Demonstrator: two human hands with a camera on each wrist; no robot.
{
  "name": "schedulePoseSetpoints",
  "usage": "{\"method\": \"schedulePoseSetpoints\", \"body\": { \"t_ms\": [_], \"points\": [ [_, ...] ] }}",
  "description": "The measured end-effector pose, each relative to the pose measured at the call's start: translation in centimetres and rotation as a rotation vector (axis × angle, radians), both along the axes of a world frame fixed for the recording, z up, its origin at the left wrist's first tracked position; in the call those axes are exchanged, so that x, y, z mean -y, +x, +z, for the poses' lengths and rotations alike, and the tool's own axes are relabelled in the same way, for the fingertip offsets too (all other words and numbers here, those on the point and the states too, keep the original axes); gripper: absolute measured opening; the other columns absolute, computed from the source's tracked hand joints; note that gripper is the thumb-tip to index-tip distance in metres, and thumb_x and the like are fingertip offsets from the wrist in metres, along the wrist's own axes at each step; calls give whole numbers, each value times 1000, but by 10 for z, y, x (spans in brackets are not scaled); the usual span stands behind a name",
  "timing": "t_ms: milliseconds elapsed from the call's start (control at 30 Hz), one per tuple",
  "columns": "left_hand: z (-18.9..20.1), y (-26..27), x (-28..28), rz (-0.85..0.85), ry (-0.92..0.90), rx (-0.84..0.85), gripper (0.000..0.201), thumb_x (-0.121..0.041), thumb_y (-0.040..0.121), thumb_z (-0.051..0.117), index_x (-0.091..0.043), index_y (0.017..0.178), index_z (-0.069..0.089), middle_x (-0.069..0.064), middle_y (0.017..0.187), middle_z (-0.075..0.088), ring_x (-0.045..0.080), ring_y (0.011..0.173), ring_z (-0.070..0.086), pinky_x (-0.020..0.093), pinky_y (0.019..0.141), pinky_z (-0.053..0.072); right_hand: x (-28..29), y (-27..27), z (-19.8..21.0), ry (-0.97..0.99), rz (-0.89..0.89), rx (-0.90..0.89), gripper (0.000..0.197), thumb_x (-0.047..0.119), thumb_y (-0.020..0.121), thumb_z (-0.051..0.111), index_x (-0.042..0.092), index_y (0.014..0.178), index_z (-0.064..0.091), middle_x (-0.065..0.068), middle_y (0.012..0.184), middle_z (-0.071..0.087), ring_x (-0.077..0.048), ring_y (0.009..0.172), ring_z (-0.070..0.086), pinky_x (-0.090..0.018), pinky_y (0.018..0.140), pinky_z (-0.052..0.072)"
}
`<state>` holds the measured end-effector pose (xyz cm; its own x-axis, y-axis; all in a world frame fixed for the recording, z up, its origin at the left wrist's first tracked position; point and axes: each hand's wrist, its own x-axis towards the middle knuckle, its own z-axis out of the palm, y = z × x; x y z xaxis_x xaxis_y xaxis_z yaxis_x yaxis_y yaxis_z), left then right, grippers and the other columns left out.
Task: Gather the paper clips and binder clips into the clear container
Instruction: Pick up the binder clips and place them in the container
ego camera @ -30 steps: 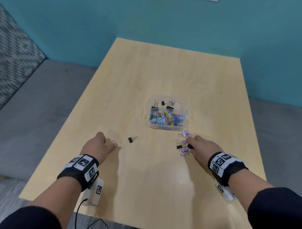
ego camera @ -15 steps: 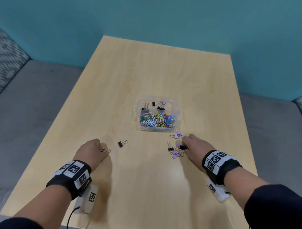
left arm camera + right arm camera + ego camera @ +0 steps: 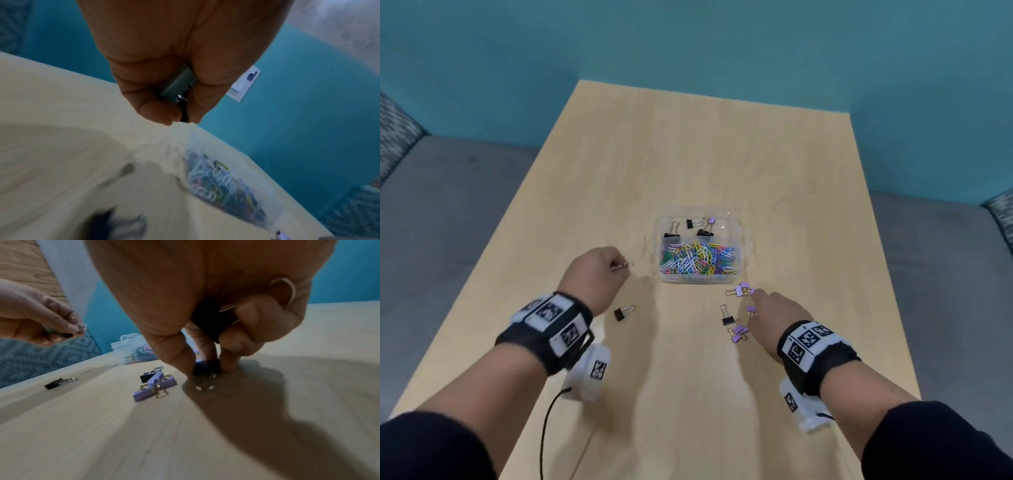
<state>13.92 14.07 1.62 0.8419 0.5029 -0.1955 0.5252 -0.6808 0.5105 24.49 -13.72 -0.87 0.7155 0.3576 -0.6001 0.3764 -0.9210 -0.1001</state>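
Observation:
The clear container (image 3: 748,245) sits mid-table, holding coloured paper clips (image 3: 697,262) and a few binder clips (image 3: 671,234). My left hand (image 3: 619,266) is raised just left of it and grips a binder clip (image 3: 178,85) in curled fingers, its wire handle sticking out. My right hand (image 3: 753,306) is down on the table among loose purple binder clips (image 3: 739,291) and black binder clips (image 3: 727,319). It keeps a black clip (image 3: 206,321) tucked in the palm while thumb and finger pinch another clip (image 3: 205,369) on the table. One black binder clip (image 3: 620,313) lies alone below my left hand.
The wooden table (image 3: 688,154) reaches back to a teal wall. Grey floor lies beyond both side edges. A cable (image 3: 544,431) hangs from my left wrist camera near the front edge.
My left hand has risen off the table with its clip and moved forward and right, toward the container. My right hand has stayed at the clip cluster, its fingers shifting among the clips.

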Motion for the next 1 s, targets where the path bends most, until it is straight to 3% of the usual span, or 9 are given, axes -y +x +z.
{"method": "schedulePoseSetpoints", "body": {
  "t_ms": [133, 233, 300, 367, 500, 633, 767, 867, 1000],
  "points": [
    [12, 68, 4, -87, 28, 4, 4, -17, 84, 58, -14, 83, 61, 5, 78, 59, 26, 76, 53, 28, 62, 33, 17, 3, 6, 237, -220, -33, 11, 25, 82, 50, 16, 87, 54, -1, 77, 62, -17, 63, 56, -29, 52, 40],
    [16, 110, 14, -150, 52, -33, 7, -14, 85, 53, -19, 81, 57, 4, 81, 59, 26, 77, 54, 28, 64, 36, 38, 8, 13, 716, -811, -307, 13, 17, 80, 57, 9, 70, 61, -5, 62, 56, -15, 41, 44, -22, 41, 32],
    [16, 131, 22, -180, 64, -54, 8, -13, 86, 52, -18, 83, 57, 3, 83, 61, 24, 78, 55, 29, 64, 38, 53, 6, 21, 1037, -1231, -588, 15, 17, 80, 57, 6, 73, 63, -7, 63, 52, -17, 46, 45, -19, 38, 32],
    [11, 144, 29, -207, 50, -72, 7, -15, 87, 53, -17, 90, 60, 5, 91, 64, 23, 81, 57, 30, 65, 41, 64, 3, 24, 1229, -1429, -787, 23, 24, 83, 57, 2, 77, 63, -12, 72, 59, -23, 57, 57, -23, 41, 46],
    [2, 137, 31, -215, 6, -5, 28, -27, 87, 59, -20, 114, 60, 5, 110, 56, 24, 92, 57, 34, 78, 47, 56, 3, 17, 1205, -1511, -842, 19, 19, 90, 58, 3, 80, 58, -14, 72, 62, -23, 57, 63, -24, 43, 52],
    [-7, 86, 12, -107, -11, 156, 24, -25, 85, 62, -18, 108, 64, 9, 106, 57, 26, 93, 56, 33, 83, 43, 22, 18, 18, 1180, -1437, -796, 5, 9, 90, 56, 4, 88, 55, -11, 66, 60, -17, 50, 57, -20, 38, 47],
    [-27, 13, -4, 0, 64, -4, 27, -33, 80, 65, -17, 102, 62, 9, 101, 56, 28, 91, 56, 35, 81, 46, -27, 46, 20, 1154, -1313, -687, 2, 0, 90, 54, 0, 90, 52, -13, 65, 55, -19, 46, 53, -22, 37, 46],
    [-42, -27, 3, -61, 77, -200, 39, -42, 73, 71, -20, 103, 58, 4, 99, 50, 25, 90, 52, 35, 77, 46, -65, 72, 24, 1175, -1306, -620, 3, -1, 90, 55, -2, 89, 53, -15, 72, 53, -22, 60, 55, -30, 49, 55],
    [-58, -42, 12, -113, 105, -159, 21, -27, 80, 68, -15, 94, 57, 2, 92, 46, 25, 83, 50, 35, 69, 43, -105, 90, 36, 1208, -1279, -557, 2, -3, 91, 52, -3, 91, 51, -14, 73, 48, -22, 61, 46, -37, 72, 54]
  ]
}}
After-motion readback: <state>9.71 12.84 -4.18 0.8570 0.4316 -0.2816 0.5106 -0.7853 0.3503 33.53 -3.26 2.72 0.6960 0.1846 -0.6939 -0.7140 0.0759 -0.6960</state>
